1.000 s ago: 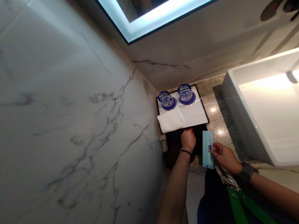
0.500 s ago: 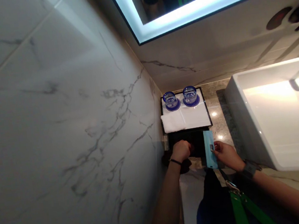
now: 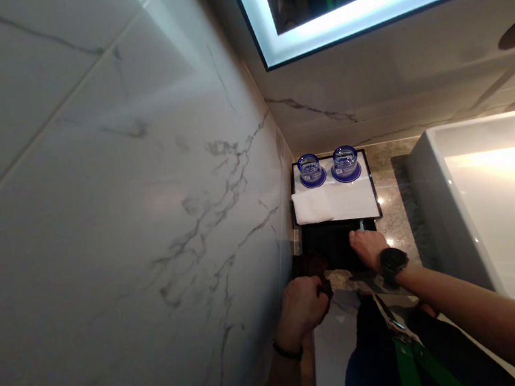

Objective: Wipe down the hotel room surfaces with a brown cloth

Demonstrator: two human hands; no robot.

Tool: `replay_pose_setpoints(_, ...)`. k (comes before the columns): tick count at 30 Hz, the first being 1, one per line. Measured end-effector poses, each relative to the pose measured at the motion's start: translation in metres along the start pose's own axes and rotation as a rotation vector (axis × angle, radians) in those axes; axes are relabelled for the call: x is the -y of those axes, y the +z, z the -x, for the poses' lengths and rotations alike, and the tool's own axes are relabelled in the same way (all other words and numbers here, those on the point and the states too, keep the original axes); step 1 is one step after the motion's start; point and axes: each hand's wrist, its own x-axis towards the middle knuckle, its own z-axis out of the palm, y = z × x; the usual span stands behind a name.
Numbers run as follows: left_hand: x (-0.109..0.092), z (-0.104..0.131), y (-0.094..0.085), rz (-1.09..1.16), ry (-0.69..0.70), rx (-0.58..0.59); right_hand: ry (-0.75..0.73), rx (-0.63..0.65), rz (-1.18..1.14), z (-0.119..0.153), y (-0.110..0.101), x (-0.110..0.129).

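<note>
At front edge of brown marble counter (image 3: 385,178), clutching dark reddish-brown cloth (image 3: 316,265) in left hand (image 3: 300,304); over black rectangular box (image 3: 330,240), with right hand (image 3: 370,247) at mostly hidden light-blue packet (image 3: 361,224), cannot tell whether gripping.

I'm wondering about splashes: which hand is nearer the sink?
Right. The right hand is just left of the sink, across a strip of countertop; the left hand is farther left, at the brown cloth.

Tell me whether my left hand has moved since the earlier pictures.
Yes. Judged against the black-rimmed tray, your left hand has shifted left and back toward your body, away from the tray's near edge.
</note>
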Motion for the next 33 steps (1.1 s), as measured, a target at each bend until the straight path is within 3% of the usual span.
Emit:
replay_pose_setpoints(4,0.005,0.031,-0.008,0.074,-0.052,-0.045,-0.032,0.041,0.019,-0.024,0.005,-0.001)
replay_pose_setpoints(7,0.006,0.047,-0.02,0.105,-0.159,-0.18,-0.037,0.056,0.006,-0.028,0.017,-0.006)
replay_pose_setpoints(9,0.006,0.046,-0.021,0.074,-0.257,-0.302,-0.04,0.036,-0.008,-0.021,0.026,-0.009)
replay_pose_setpoints(11,0.006,0.035,-0.014,0.023,-0.36,-0.369,-0.049,-0.005,-0.017,-0.008,0.032,-0.012)
replay_pose_setpoints(13,0.007,0.016,0.001,-0.016,-0.429,-0.332,-0.03,-0.07,-0.017,0.004,0.03,-0.019)
replay_pose_setpoints(16,0.008,-0.013,0.02,-0.012,-0.452,-0.244,0.054,-0.344,-0.013,0.01,0.013,-0.037)
replay_pose_setpoints(18,0.01,-0.033,0.021,0.006,-0.445,-0.284,0.044,-0.499,0.031,0.004,-0.001,-0.052)
replay_pose_setpoints(19,0.01,-0.044,0.018,0.017,-0.437,-0.32,0.02,-0.518,0.06,0.0,-0.006,-0.059)
replay_pose_setpoints(22,0.015,-0.081,0.005,0.094,-0.388,-0.37,0.019,-0.423,0.101,-0.01,-0.009,-0.07)
replay_pose_setpoints(26,0.026,-0.124,-0.002,0.327,-0.266,-0.36,0.06,-0.361,0.066,-0.007,0.007,-0.07)
replay_pose_setpoints(30,0.029,-0.138,0.001,0.395,-0.205,-0.368,0.036,-0.313,0.013,0.003,0.02,-0.074)
replay_pose_setpoints(33,0.016,-0.139,0.002,0.385,-0.175,-0.34,0.057,-0.311,-0.015,0.01,0.027,-0.085)
